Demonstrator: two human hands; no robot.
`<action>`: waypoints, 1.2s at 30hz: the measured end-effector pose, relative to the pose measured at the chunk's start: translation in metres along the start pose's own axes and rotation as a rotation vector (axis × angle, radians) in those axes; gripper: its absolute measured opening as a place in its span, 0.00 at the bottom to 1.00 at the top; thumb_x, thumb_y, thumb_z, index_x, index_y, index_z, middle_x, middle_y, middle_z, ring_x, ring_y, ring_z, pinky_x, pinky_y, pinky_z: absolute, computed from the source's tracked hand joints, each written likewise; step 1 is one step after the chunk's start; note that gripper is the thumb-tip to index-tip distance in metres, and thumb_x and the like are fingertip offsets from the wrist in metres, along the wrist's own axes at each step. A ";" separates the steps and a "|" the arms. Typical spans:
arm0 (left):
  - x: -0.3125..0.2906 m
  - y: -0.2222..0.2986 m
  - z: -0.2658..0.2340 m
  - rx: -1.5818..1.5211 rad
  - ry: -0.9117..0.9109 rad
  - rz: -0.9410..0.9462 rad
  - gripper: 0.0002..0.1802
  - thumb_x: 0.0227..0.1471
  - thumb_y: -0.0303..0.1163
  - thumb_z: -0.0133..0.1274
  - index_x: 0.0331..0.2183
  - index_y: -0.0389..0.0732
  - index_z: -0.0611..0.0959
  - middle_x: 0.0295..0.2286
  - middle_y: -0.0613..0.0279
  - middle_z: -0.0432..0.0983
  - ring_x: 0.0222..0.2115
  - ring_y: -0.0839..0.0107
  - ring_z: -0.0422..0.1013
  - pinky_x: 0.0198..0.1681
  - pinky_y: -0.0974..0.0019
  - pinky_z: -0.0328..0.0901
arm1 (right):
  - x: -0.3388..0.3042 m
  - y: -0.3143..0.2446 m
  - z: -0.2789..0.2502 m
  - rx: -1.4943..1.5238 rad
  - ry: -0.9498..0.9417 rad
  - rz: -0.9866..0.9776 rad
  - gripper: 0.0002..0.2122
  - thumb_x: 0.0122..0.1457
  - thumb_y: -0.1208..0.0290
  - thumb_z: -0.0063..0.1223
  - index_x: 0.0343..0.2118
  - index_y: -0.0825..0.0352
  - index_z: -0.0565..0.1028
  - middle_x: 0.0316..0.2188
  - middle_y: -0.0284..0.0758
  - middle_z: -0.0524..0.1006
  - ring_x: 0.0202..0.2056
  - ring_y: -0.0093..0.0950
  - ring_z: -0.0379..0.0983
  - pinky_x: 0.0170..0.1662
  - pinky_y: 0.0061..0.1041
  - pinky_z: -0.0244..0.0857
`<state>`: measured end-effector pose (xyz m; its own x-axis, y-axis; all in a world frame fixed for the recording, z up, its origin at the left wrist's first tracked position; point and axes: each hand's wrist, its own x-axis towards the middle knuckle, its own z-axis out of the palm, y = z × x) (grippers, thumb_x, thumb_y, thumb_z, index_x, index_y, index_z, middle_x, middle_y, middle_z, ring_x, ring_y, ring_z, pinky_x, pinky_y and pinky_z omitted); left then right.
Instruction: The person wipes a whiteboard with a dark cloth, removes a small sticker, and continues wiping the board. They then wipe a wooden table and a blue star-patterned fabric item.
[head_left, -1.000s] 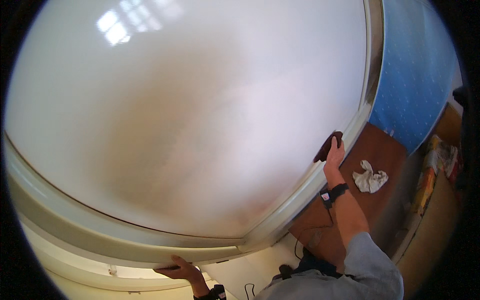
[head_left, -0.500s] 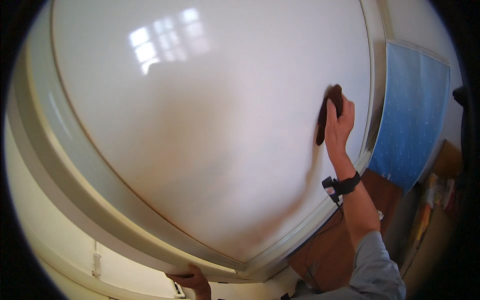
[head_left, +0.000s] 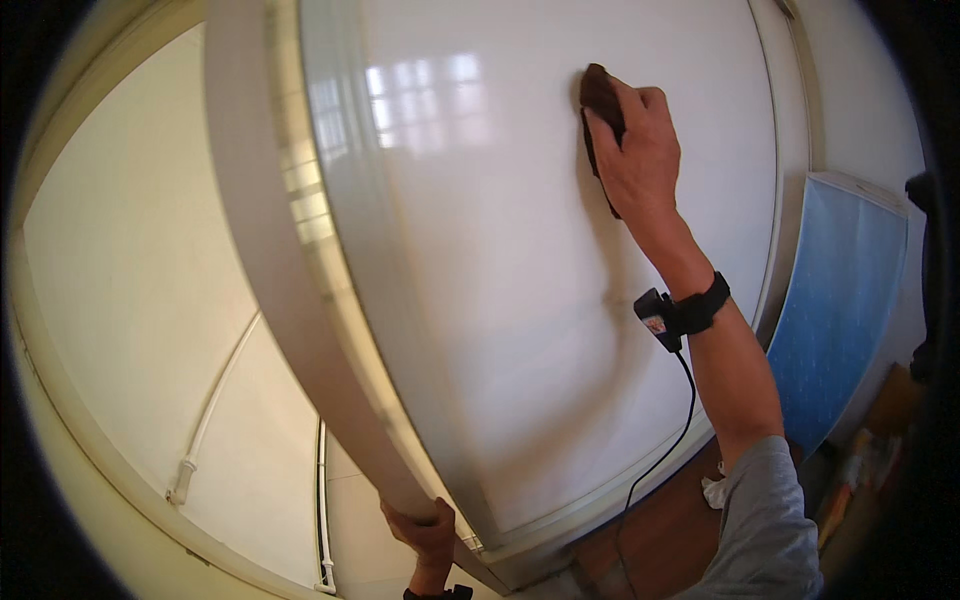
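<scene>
In the head view, the right hand (head_left: 648, 150) has its grip closed around a dark brown, bunched piece of cloth (head_left: 600, 105), holding it against the upper part of a large, glossy white panel (head_left: 520, 270). The cloth looks soft and light, so it should fold easily and be hard to damage; a gathered hold through its middle, fingers on one side and thumb on the other as here, would suit it, leaving a flat face toward the panel.

The panel itself appears stiff and smooth: a bright gridded reflection (head_left: 425, 105) shows on it, so its face is probably slippery and offers nothing to pinch. Its pale, straight-edged frame (head_left: 285, 270) gives a better hold, and there the left hand (head_left: 425, 532) grasps the lower part of the near edge; how far its fingers wrap behind is hidden. The whole piece is likely too bulky for one hand to bear.

To the right hangs a blue dotted sheet (head_left: 845, 300); below, a crumpled white cloth (head_left: 713, 492) lies near the right sleeve (head_left: 765, 520), beside the reddish-brown tabletop (head_left: 665, 530).
</scene>
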<state>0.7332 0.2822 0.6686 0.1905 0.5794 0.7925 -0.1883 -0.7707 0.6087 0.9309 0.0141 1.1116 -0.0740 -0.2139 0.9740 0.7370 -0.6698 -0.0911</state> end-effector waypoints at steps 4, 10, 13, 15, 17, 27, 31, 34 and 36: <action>0.006 0.009 0.001 0.017 -0.018 0.069 0.52 0.34 0.26 0.65 0.62 0.33 0.62 0.56 0.38 0.67 0.55 0.40 0.67 0.57 0.45 0.64 | 0.014 -0.056 0.013 0.015 0.026 -0.175 0.22 0.54 0.74 0.61 0.54 0.59 0.77 0.42 0.41 0.74 0.42 0.42 0.73 0.44 0.37 0.71; 0.020 0.018 -0.002 -0.022 -0.070 0.078 0.53 0.35 0.26 0.64 0.64 0.34 0.60 0.60 0.38 0.64 0.59 0.39 0.64 0.61 0.43 0.61 | -0.024 -0.145 0.024 0.204 -0.163 -0.268 0.28 0.49 0.78 0.63 0.56 0.57 0.74 0.44 0.39 0.73 0.45 0.43 0.71 0.44 0.38 0.72; 0.021 0.013 -0.005 -0.018 -0.063 0.088 0.53 0.35 0.26 0.64 0.64 0.33 0.60 0.60 0.37 0.63 0.59 0.39 0.63 0.61 0.42 0.61 | -0.027 -0.153 0.021 0.210 -0.151 -0.285 0.25 0.50 0.79 0.62 0.54 0.57 0.76 0.43 0.37 0.73 0.43 0.41 0.71 0.41 0.38 0.73; 0.020 0.007 -0.005 -0.006 -0.069 0.083 0.53 0.35 0.26 0.64 0.64 0.33 0.60 0.60 0.37 0.64 0.59 0.39 0.64 0.61 0.42 0.61 | -0.020 -0.143 0.021 0.174 -0.133 -0.330 0.23 0.51 0.79 0.60 0.52 0.57 0.77 0.42 0.36 0.73 0.42 0.40 0.71 0.40 0.38 0.74; 0.017 0.001 -0.004 0.012 -0.069 0.082 0.54 0.34 0.26 0.64 0.64 0.33 0.60 0.59 0.37 0.64 0.58 0.38 0.64 0.60 0.41 0.61 | -0.008 -0.126 0.025 0.115 -0.114 -0.370 0.22 0.51 0.79 0.60 0.51 0.57 0.77 0.42 0.35 0.74 0.43 0.40 0.72 0.40 0.37 0.74; -0.001 -0.048 0.001 0.040 0.022 0.044 0.51 0.34 0.27 0.62 0.62 0.30 0.62 0.53 0.36 0.67 0.52 0.37 0.68 0.56 0.42 0.63 | 0.050 0.081 0.022 -0.278 0.081 0.084 0.18 0.63 0.65 0.55 0.57 0.48 0.75 0.52 0.35 0.75 0.53 0.40 0.71 0.53 0.39 0.70; -0.004 -0.076 -0.001 0.116 0.036 0.039 0.51 0.36 0.27 0.62 0.62 0.29 0.60 0.53 0.35 0.66 0.52 0.38 0.68 0.56 0.42 0.65 | 0.003 0.180 0.011 -0.379 0.075 0.335 0.19 0.64 0.66 0.53 0.59 0.52 0.74 0.51 0.40 0.76 0.53 0.43 0.72 0.55 0.41 0.68; -0.002 -0.090 -0.003 0.025 0.051 -0.047 0.52 0.39 0.27 0.61 0.64 0.29 0.57 0.54 0.35 0.66 0.54 0.39 0.67 0.58 0.43 0.64 | -0.058 0.244 0.006 -0.425 0.096 0.443 0.21 0.65 0.67 0.52 0.61 0.57 0.72 0.51 0.43 0.76 0.52 0.45 0.72 0.57 0.42 0.66; 0.001 -0.092 -0.006 0.026 0.061 -0.114 0.52 0.39 0.26 0.60 0.64 0.29 0.56 0.55 0.35 0.65 0.55 0.39 0.67 0.59 0.43 0.63 | -0.104 0.285 -0.005 -0.481 0.077 0.542 0.20 0.65 0.66 0.52 0.60 0.58 0.72 0.50 0.43 0.76 0.52 0.44 0.72 0.56 0.42 0.66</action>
<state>0.7452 0.3547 0.6137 0.1501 0.6780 0.7196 -0.1432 -0.7052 0.6944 1.1448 -0.1581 0.9830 0.1576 -0.6414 0.7509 0.3083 -0.6904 -0.6544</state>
